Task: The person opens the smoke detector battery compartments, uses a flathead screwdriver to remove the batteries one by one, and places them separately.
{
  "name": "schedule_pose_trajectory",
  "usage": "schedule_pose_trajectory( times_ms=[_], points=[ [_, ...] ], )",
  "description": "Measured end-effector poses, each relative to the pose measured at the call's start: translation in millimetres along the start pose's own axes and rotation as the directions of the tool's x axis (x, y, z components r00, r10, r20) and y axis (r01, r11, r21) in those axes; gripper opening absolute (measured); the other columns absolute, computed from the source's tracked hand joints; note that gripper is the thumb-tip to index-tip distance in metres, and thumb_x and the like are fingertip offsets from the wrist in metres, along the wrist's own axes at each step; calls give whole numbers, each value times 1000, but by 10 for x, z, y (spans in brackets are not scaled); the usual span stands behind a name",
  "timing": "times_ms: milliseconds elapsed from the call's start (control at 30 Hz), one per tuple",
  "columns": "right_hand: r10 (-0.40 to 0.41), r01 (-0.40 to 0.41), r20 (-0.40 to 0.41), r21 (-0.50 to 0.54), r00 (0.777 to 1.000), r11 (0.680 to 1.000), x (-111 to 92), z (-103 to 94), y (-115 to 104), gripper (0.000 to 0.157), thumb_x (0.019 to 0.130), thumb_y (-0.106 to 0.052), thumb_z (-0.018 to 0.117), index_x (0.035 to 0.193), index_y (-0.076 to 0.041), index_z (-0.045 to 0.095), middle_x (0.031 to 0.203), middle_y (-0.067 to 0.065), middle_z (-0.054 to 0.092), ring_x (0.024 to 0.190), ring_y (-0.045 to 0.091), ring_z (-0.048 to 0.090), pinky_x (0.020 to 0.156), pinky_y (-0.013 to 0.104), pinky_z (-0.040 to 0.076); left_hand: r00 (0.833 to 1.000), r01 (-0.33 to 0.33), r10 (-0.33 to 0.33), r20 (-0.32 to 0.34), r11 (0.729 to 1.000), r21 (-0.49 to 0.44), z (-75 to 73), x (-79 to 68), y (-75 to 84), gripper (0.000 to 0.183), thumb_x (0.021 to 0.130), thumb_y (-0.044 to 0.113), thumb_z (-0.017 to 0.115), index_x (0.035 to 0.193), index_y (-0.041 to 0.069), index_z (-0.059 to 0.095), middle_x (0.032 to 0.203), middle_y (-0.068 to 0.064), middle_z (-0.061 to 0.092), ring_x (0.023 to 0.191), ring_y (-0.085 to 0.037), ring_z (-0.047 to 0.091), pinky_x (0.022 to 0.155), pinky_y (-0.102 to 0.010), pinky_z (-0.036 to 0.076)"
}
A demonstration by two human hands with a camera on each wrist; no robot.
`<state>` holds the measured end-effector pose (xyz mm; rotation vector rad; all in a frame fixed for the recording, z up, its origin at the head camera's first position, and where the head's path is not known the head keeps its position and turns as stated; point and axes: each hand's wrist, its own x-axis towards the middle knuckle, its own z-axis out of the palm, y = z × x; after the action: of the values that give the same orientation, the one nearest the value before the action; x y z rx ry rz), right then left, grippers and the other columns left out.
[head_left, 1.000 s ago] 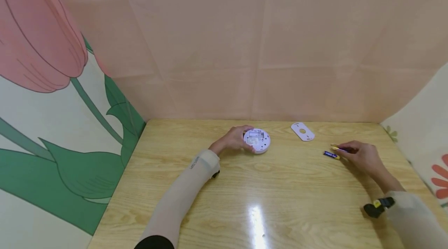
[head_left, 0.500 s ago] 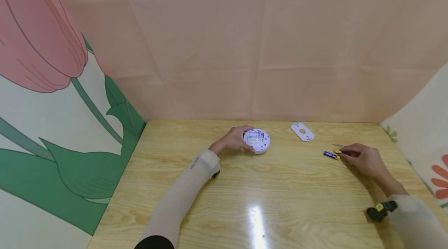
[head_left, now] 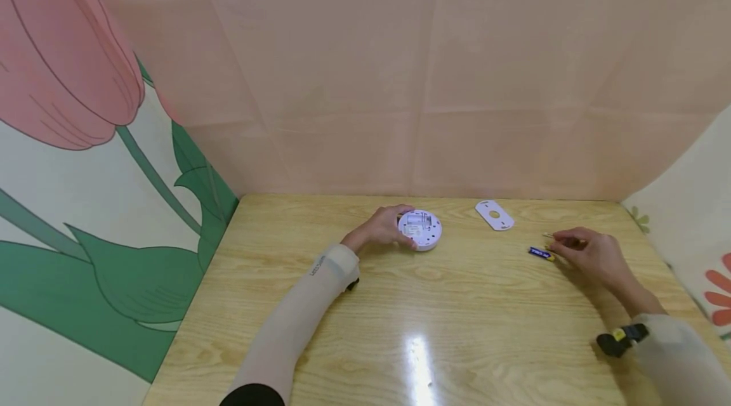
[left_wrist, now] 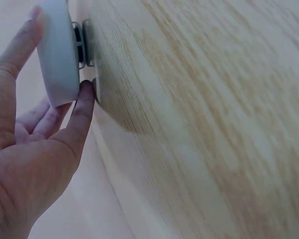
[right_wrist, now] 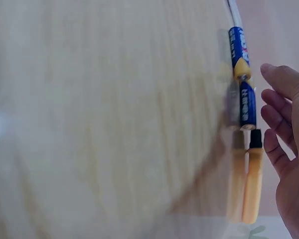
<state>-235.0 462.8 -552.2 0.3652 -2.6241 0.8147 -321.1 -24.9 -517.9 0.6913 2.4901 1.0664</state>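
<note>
My left hand grips a round white smoke detector by its left edge, its back and battery bay facing up. In the left wrist view, fingers and thumb hold the detector from either side, dark vents toward the table. My right hand hovers beside two blue-and-yellow batteries, its fingers loosely bent. One battery shows plainly in the head view; the other is mostly hidden by the fingers. In the right wrist view a gap separates the fingers from the near battery and the farther battery.
An orange-handled screwdriver lies beside the batteries, its shaft extending past them. A white plate with a round hole lies between detector and batteries. The wooden table meets a pink cloth backdrop at its far edge.
A second ago my right fingers pinched a battery; half a second ago it was low by the other one. Now the hand has shifted slightly up and left. The left hand has stayed still.
</note>
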Motion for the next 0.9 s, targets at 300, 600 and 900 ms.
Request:
schedule_pose_trajectory(
  times_ms=[300, 600, 900],
  points=[
    [5, -5, 43, -7, 999, 1000, 233, 53, -252, 41, 89, -19, 87, 123, 2, 75, 104, 21, 78, 79, 11, 71, 62, 6, 45, 1000, -17, 17, -9, 999, -30, -4, -18, 2, 101, 74, 31, 100, 159, 11, 48, 155, -7, 58, 136, -17, 55, 120, -37, 41],
    [88, -80, 130, -61, 988, 995, 509, 195, -437, 65, 92, -42, 84, 133, 6, 67, 126, 29, 71, 105, 49, 69, 83, 60, 59, 1000, -19, 19, -10, 1000, -22, -14, -11, 28, 101, 74, 32, 100, 158, 12, 49, 155, -5, 57, 135, -15, 54, 120, -35, 41],
    [122, -111, 175, -71, 977, 991, 650, 357, -579, 82, 87, -49, 86, 139, 11, 61, 134, 34, 65, 113, 54, 64, 89, 69, 54, 1000, -23, 23, 2, 1000, -14, -27, -18, 21, 102, 74, 32, 100, 159, 10, 48, 156, -6, 57, 139, -18, 53, 122, -37, 39]
  ],
)
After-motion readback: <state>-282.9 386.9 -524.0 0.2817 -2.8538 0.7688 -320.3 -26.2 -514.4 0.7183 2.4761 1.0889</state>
